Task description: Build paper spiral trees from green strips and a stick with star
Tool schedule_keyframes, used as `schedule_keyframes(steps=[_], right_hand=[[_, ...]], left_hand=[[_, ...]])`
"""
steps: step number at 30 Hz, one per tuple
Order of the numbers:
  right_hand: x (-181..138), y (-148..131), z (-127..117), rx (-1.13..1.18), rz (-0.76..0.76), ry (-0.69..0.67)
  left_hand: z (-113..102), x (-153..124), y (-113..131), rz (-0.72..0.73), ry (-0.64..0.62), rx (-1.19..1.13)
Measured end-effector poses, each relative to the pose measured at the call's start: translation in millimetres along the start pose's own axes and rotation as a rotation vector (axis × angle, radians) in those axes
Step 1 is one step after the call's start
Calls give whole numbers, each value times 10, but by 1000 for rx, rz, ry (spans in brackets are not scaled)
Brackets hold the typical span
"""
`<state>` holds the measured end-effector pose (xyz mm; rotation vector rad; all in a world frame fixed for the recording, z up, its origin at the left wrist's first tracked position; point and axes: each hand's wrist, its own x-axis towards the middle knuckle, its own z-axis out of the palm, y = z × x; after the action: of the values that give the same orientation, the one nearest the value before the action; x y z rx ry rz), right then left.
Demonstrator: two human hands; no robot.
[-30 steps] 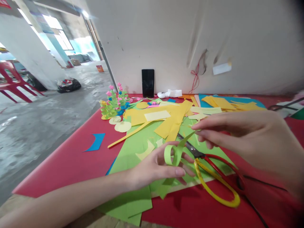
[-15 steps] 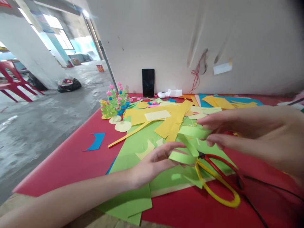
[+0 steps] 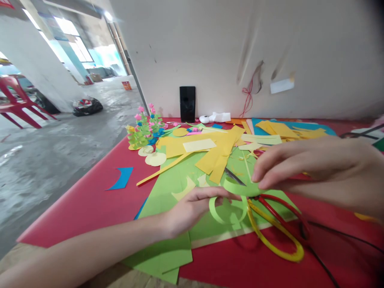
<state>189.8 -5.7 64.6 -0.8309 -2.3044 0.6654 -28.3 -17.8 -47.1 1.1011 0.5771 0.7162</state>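
A light green paper strip (image 3: 229,219), bent into curled loops, hangs between my hands over the table. My left hand (image 3: 199,204) reaches in from the lower left, closed on the strip with its fingertips partly behind the loops. From the right, my right hand (image 3: 312,172) pinches the strip's upper end between thumb and fingers. Just below and right of the strip lie scissors (image 3: 280,230), one handle yellow and one red; the blade tip shows behind the paper. Under both hands is a green paper sheet (image 3: 168,224).
Yellow paper pieces (image 3: 171,146) lie behind the hands. Small paper flowers (image 3: 147,126) stand at the back left, near cream paper circles (image 3: 155,159). A blue scrap (image 3: 122,179) rests on the red table cover (image 3: 90,204). A black phone (image 3: 187,104) leans against the wall.
The green strip has turned, and its lower loop now hangs wider and rounder. My right hand has moved slightly down. The scissors stay in place, with more of the blade showing.
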Motion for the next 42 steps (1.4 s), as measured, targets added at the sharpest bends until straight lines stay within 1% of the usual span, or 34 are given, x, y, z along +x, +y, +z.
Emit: schedule_keyframes(steps=[3,5,10,14,18,25,28,32,36,39,42], right_hand=[[9,16,0,26,-10,-53],[17,18,8,31,5,-64],[14,14,27,-45,18,-27],[6,41,18,-97,6,-8],[6,91,12,-60,3,-22],[7,130,18,-18,117,78],[4,132,18,-3,109,73],[7,140,24,9,108,73],[0,165,8,82,87,78],[-5,187,-9,165,98,81],[10,203,15,226,113,21]], left_hand=[[17,-2,-3,-13,-16,-98],[38,0,5,-28,-16,-162],[92,14,57,-55,-33,-197],[111,26,81,-107,8,-159],[93,29,48,-78,-13,-181],[72,41,17,-40,-24,-172],[65,40,9,-40,-33,-156],[44,22,-3,-61,-8,-54],[23,13,-7,-52,-13,13],[15,23,-7,-21,-37,-1],[27,33,11,-15,-37,-52]])
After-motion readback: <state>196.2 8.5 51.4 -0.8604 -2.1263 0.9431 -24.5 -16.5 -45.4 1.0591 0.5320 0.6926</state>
